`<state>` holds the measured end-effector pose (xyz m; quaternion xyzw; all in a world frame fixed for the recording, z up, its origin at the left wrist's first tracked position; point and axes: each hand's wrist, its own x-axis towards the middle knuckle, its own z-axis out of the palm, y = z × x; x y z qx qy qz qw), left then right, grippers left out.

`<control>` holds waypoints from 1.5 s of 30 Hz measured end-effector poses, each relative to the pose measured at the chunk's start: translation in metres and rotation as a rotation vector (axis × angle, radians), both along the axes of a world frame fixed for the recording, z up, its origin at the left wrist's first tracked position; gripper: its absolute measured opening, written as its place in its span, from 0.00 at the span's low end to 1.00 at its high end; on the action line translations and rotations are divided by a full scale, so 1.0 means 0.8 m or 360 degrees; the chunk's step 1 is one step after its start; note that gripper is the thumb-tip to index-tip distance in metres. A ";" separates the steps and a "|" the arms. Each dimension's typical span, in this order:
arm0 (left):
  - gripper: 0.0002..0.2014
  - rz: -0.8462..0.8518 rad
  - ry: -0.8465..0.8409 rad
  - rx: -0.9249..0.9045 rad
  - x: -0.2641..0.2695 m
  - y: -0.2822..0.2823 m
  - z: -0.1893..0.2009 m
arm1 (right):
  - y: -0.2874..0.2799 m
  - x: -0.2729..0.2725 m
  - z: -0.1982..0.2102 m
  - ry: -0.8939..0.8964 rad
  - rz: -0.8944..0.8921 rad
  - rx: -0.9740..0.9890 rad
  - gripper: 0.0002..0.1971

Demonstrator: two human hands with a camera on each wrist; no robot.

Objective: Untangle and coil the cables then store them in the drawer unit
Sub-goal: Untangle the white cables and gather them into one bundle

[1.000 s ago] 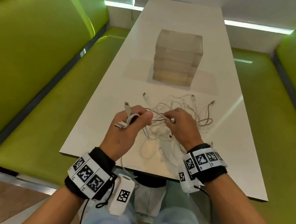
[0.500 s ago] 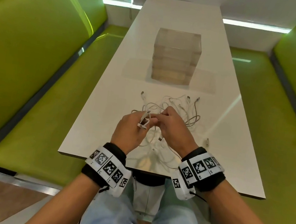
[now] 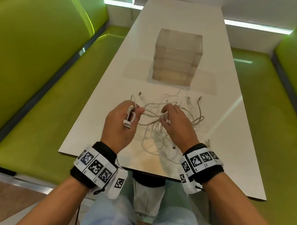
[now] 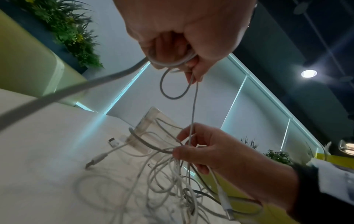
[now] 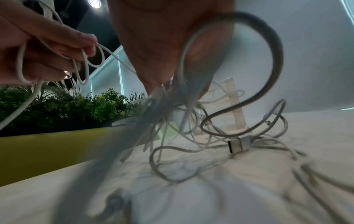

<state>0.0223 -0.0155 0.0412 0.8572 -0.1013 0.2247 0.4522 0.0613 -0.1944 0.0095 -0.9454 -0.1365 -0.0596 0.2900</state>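
A tangle of white cables (image 3: 174,112) lies on the white table (image 3: 177,20), in front of the translucent drawer unit (image 3: 178,57), whose drawers are closed. My left hand (image 3: 134,113) grips a small coil of white cable (image 4: 172,62) with a flat plug (image 3: 127,123) sticking out toward me. A thin strand (image 4: 193,106) runs from that coil to my right hand (image 3: 164,115), which pinches a bunch of cable strands (image 4: 180,151) just above the tangle. From the right wrist, my right hand (image 5: 162,84) shows blurred over the pile, and a USB plug (image 5: 236,146) lies on the table.
Green padded benches (image 3: 33,76) flank the table on both sides. A loose connector (image 3: 208,142) lies near my right wrist. Bare tabletop (image 3: 177,16) stretches behind the drawer unit. The table's near edge (image 3: 117,162) is just under my wrists.
Half a second ago my hands met over the tangle. They have parted since: the left hand drew left with its coil, stretching a strand to the right hand.
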 end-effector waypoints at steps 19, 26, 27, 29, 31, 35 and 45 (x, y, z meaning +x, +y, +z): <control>0.19 -0.0162 0.0659 -0.0332 0.009 -0.026 -0.006 | -0.004 -0.006 0.002 -0.0186 -0.0008 0.0232 0.03; 0.09 -0.0197 0.0662 -0.0446 0.018 -0.054 -0.020 | 0.001 -0.015 -0.017 -0.0303 -0.0009 0.0102 0.05; 0.07 -0.0230 0.0642 -0.0474 0.017 -0.055 -0.019 | 0.001 -0.015 -0.017 -0.0299 0.0007 0.0058 0.05; 0.03 -0.0267 0.0614 -0.0556 0.016 -0.055 -0.015 | 0.003 -0.017 -0.015 -0.0310 0.0063 -0.0011 0.05; 0.11 -0.0209 0.0580 -0.0576 0.018 -0.050 -0.015 | 0.005 -0.018 -0.011 -0.0291 0.0068 0.0002 0.02; 0.09 -0.0293 0.0562 -0.0703 0.012 -0.038 -0.009 | 0.004 -0.010 -0.013 -0.0204 -0.0033 -0.0006 0.06; 0.11 -0.0340 0.0277 -0.1110 -0.018 -0.007 0.050 | -0.033 0.023 -0.014 0.0057 -0.0284 -0.0219 0.07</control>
